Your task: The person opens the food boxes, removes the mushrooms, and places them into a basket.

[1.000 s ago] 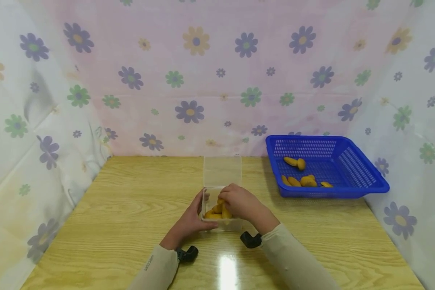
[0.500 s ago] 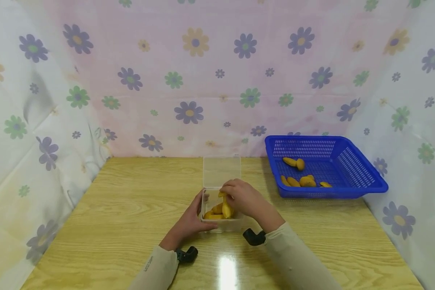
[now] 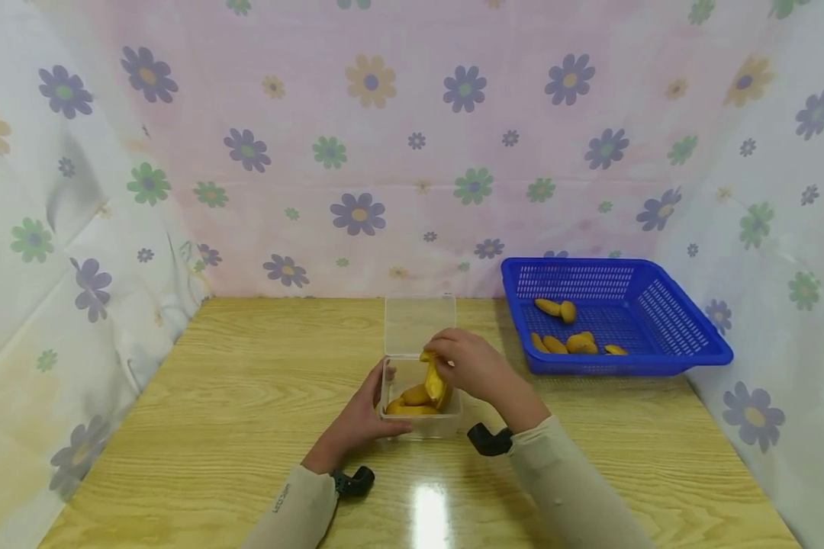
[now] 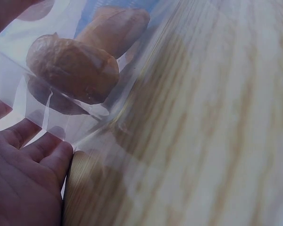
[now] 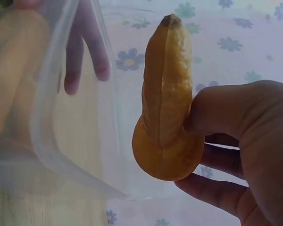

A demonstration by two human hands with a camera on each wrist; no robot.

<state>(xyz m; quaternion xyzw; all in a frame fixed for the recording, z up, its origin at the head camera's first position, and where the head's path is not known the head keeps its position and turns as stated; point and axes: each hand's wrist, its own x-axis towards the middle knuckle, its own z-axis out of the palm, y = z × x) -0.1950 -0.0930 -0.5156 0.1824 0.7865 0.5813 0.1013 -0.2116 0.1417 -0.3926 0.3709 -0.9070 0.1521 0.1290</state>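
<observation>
In the head view my right hand (image 3: 477, 370) holds a yellow mushroom (image 3: 434, 381) over the right side of a clear plastic box (image 3: 426, 428). The right wrist view shows the mushroom (image 5: 165, 94) pinched near its rounded cap, its dark-tipped stem end pointing up. My left hand (image 3: 358, 419) grips the box at its left, thumb along the front and fingers on the far side. Several more yellow mushrooms (image 3: 408, 404) lie inside. Through the clear wall, the left wrist view shows brownish mushrooms (image 4: 70, 70) above the fingers of my left hand (image 4: 28, 183).
Behind the box its clear lid (image 3: 420, 324) stands swung back on the wooden table (image 3: 247, 381). A blue plastic basket (image 3: 632, 367) with several mushrooms (image 3: 580, 343) stands at the back right. Flowered cloth (image 3: 412, 168) hangs behind the table and along both sides.
My right hand has risen and moved back and slightly right, lifting the mushroom from among the others in the box. My left hand and the box stay in place.
</observation>
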